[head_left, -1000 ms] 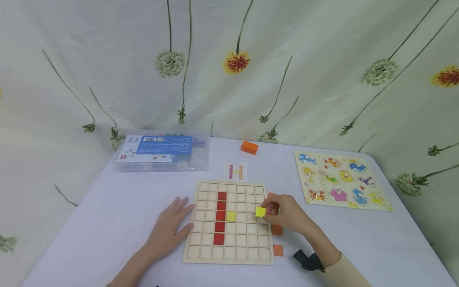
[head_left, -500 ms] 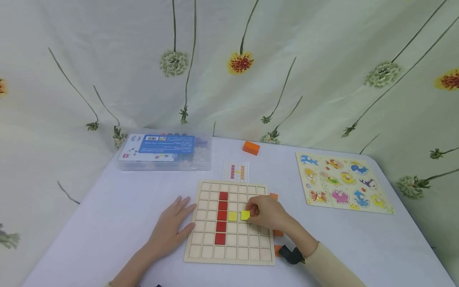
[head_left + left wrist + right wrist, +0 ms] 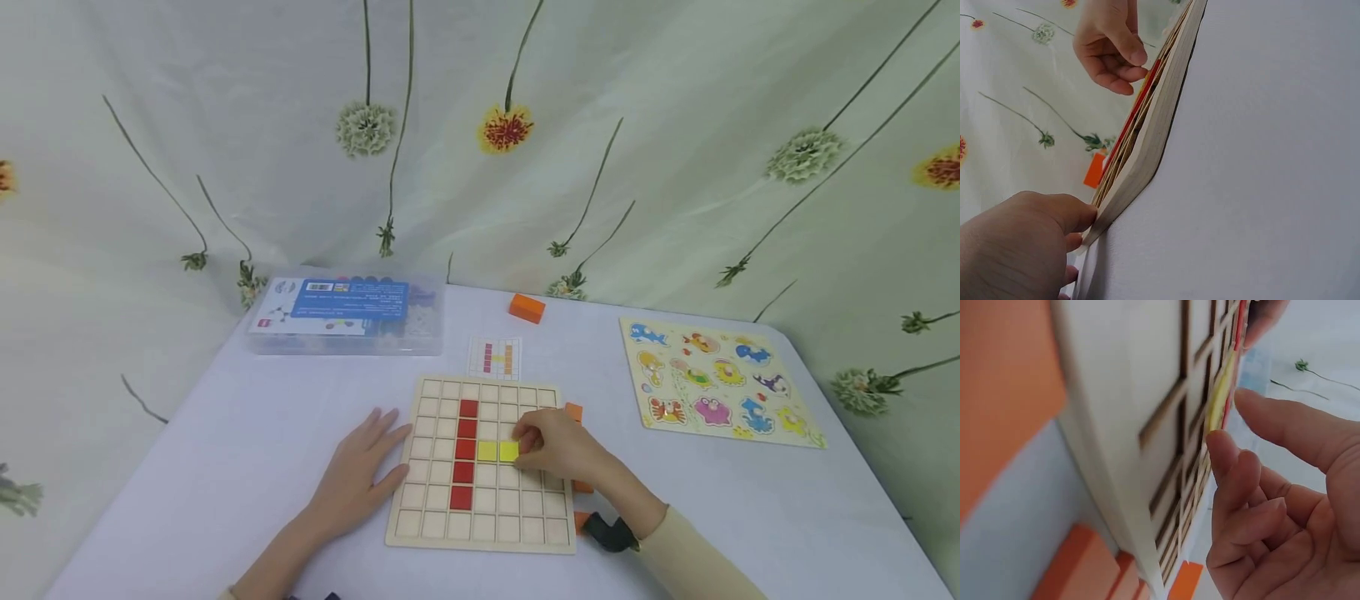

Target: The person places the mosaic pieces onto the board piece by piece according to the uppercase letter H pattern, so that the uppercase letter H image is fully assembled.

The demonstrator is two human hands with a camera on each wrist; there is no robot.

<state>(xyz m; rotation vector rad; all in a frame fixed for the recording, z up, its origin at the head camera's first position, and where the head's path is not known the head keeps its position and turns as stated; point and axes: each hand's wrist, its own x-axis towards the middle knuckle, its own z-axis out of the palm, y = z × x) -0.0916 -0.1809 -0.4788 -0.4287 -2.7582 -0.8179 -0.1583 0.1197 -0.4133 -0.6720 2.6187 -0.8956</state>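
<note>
A wooden grid board point(image 3: 483, 533) lies before me. Down one of its columns runs a line of red tiles point(image 3: 465, 450). Two yellow tiles lie side by side in cells to its right, a left yellow tile point(image 3: 487, 451) and a right yellow tile point(image 3: 508, 452). My right hand point(image 3: 562, 446) is over the board, fingertips at the right yellow tile's edge. In the right wrist view its thumb and index finger are apart, with the other fingers curled and nothing between them. My left hand point(image 3: 356, 471) rests flat, its fingertips and thumb touching the board's left edge.
Orange pieces point(image 3: 573, 412) line the board's right side, partly hidden by my right arm. Behind the board lie a small pattern card point(image 3: 495, 358) and an orange block point(image 3: 527, 308). A clear plastic case point(image 3: 345, 317) stands back left, a sea-animal puzzle point(image 3: 720, 383) back right.
My right hand has carried the second yellow tile leftward, set it into the cell beside the first, and loosened its pinch. The left hand has stayed at the board's edge.
</note>
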